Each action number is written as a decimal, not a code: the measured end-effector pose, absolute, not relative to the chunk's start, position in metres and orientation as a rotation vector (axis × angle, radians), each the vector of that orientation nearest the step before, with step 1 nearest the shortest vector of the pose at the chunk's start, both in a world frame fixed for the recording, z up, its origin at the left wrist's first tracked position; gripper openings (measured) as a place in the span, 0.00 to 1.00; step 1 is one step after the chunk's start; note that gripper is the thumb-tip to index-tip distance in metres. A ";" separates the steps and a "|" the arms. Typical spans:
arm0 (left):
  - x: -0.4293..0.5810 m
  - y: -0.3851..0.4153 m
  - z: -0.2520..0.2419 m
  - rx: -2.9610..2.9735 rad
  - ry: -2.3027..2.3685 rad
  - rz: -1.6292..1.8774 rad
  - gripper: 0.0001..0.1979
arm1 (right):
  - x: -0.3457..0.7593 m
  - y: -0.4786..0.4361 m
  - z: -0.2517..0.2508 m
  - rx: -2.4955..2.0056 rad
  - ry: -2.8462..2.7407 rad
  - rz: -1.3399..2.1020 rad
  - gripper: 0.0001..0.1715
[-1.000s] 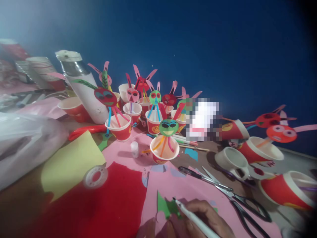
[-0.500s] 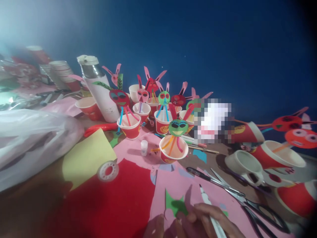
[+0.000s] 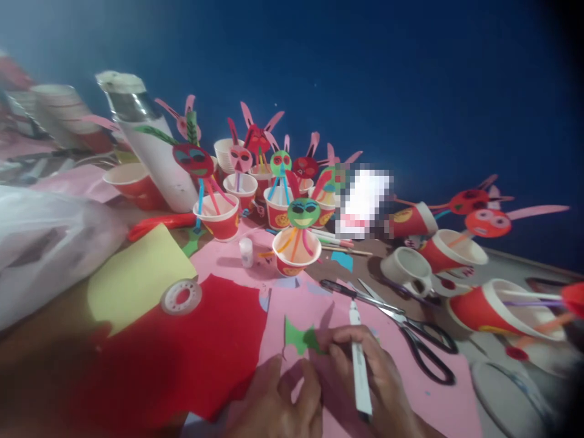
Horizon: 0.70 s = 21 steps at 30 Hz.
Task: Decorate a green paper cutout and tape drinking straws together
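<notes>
My right hand [image 3: 371, 365] is closed around a white marker [image 3: 360, 377], whose upper end points away from me. Its index finger and thumb also reach the right edge of a small green paper cutout [image 3: 295, 338] with pointed corners. Just in front of the cutout, my left hand [image 3: 283, 401] rests low over the pink paper [image 3: 328, 304], fingers bent and apart, with nothing visible between them. Black-handled scissors [image 3: 413, 328] and a black pen [image 3: 347, 289] lie beyond the right hand.
Red paper [image 3: 219, 328], yellow paper [image 3: 141, 280] and a tape roll [image 3: 181, 296] lie left. Cups with paper faces on straws, such as a green-faced cup [image 3: 296, 255], line the back before a blue wall. A mug [image 3: 406, 271] stands right; a white flask [image 3: 155, 152] leans back left.
My view has shifted, so the table things sit further left and higher. My left fingers have drawn back from the green cutout; the marker in my right hand now stands more upright in view.
</notes>
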<state>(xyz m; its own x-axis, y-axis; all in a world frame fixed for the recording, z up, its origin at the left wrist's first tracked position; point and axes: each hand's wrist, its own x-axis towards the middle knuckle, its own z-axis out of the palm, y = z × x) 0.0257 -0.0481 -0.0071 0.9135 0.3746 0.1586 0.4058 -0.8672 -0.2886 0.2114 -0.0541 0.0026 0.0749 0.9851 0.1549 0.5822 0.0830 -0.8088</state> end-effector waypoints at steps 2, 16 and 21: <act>0.027 -0.049 -0.011 -2.773 -0.595 -0.225 0.13 | 0.211 -0.057 0.002 -1.532 -1.609 0.642 0.02; 0.007 -0.032 0.007 -2.792 -0.656 -0.797 0.12 | 0.214 -0.062 0.010 -1.323 -1.993 0.495 0.06; -0.042 -0.001 0.053 -3.073 -1.184 -0.547 0.18 | 0.219 -0.065 -0.002 -1.359 -1.921 0.609 0.06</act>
